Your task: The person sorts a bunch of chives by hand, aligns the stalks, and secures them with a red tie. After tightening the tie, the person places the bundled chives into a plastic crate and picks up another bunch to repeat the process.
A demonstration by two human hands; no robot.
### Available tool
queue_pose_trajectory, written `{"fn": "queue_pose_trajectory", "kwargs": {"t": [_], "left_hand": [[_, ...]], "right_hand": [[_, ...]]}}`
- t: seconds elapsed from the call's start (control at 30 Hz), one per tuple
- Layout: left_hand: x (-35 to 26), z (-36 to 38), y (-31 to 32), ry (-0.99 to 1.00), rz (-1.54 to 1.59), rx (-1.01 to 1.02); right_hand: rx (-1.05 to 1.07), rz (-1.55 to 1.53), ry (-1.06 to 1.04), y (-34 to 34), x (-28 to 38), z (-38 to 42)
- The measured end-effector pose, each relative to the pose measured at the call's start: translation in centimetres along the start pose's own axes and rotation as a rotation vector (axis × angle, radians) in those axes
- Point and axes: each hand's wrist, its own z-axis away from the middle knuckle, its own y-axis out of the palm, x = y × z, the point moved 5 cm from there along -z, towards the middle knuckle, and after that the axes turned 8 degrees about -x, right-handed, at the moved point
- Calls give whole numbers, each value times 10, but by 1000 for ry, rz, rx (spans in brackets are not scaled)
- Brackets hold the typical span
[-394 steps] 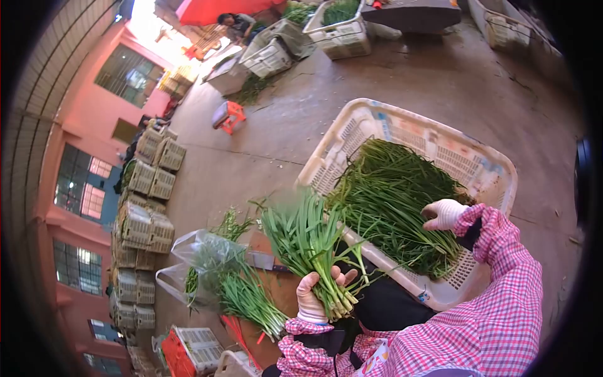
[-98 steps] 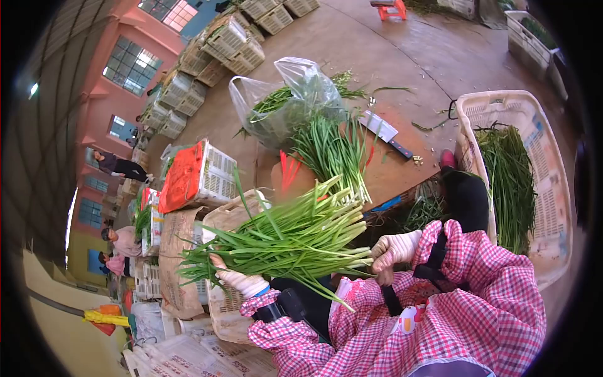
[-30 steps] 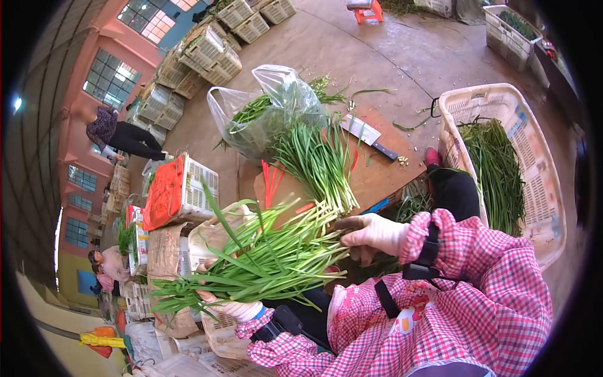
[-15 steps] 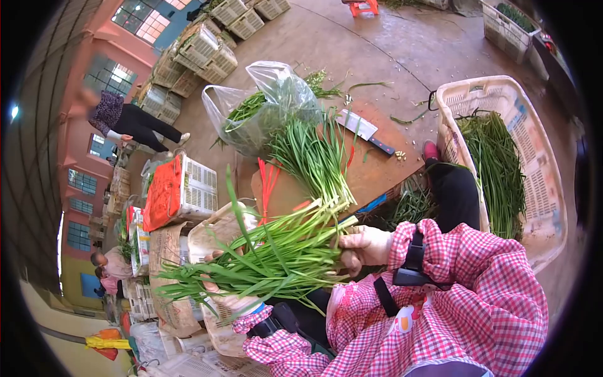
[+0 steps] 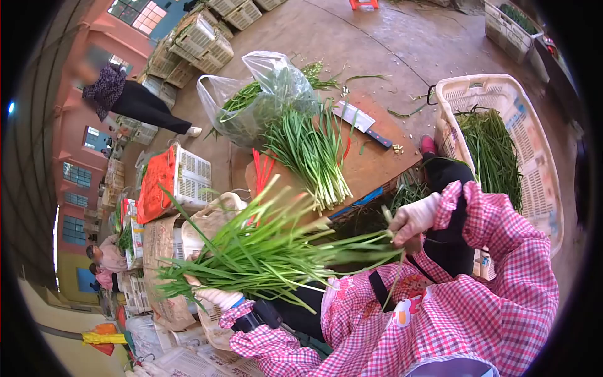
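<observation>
My left hand (image 5: 217, 295), in a pale glove, is wrapped from below around a loose bunch of garlic chives (image 5: 251, 261); leaves hide most of its fingers. To the right, my gloved right hand (image 5: 413, 221) pinches a few chive stalks (image 5: 367, 244) by their ends, stretched out from the bunch and partly blurred. Beyond the hands, a pile of chives (image 5: 308, 157) lies on a brown board (image 5: 383, 166), pale stems toward me. A cleaver (image 5: 355, 116) with a dark handle and some red ties (image 5: 260, 173) lie beside that pile.
A clear plastic bag (image 5: 292, 85) with greens stands at the board's far edge. On my right is a white crate (image 5: 543, 169) holding more chives. An orange-red cover (image 5: 157, 182) drapes a crate at left. A person (image 5: 135, 103) walks beyond it; stacked crates (image 5: 201, 44) stand behind.
My right hand has moved right and slightly up, away from the bunch, drawing a few stalks out. My left hand has shifted slightly left with the bunch. The person at left has moved.
</observation>
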Motion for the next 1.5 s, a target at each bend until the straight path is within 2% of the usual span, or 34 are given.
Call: {"fn": "queue_pose_trajectory", "kwargs": {"t": [0.03,0.1,0.17,0.23,0.3,0.37,0.47,0.57,0.77,0.83,0.9,0.97,1.0,1.1,1.17,1.27,1.33,1.4,1.43,1.5], "left_hand": [[-3,-5,-8,7,1,-5],[-12,-29,-48,13,123,-81],[-17,-37,-57,49,128,-31],[-17,-38,-61,67,134,-148],[-19,-38,-65,118,119,-137],[-19,-39,-67,104,130,-132],[-20,-22,-51,94,107,-135],[-15,-12,-38,115,117,-144],[-8,8,-16,109,113,-120],[0,0,-18,101,170,-66],[11,-11,-25,98,196,-42],[7,-10,-25,385,-140,-143],[13,-10,-16,-59,307,153],[13,-3,-14,-20,171,171],[18,-9,-17,-51,236,99],[23,-17,-19,-69,216,211],[27,-16,-14,-400,692,569],[25,-23,-26,-404,748,556],[24,-25,-31,-409,807,543],[22,-31,-38,-419,921,517]], "right_hand": [[-92,106,81,-10,-8,10],[-111,530,286,-23,-30,24],[-167,1050,258,-26,-35,25],[-159,1073,302,-22,-31,21],[-163,1221,260,-6,0,22],[-154,1204,251,10,34,17],[-311,929,-93,33,87,3],[-470,543,-265,50,111,-15],[-551,434,-252,60,119,-71],[-541,131,-170,64,106,-89],[-389,-207,-152,68,100,-96],[-306,-228,-103,63,99,-92],[-226,-247,-57,64,96,-90],[-240,-308,-148,58,84,-94],[-286,-270,-94,57,82,-93],[-331,-258,-67,59,78,-101],[-366,-354,-108,60,74,-108],[-450,-524,-194,59,65,-115],[-511,-598,-129,56,69,-104],[-499,-721,-111,55,59,-103]]}}
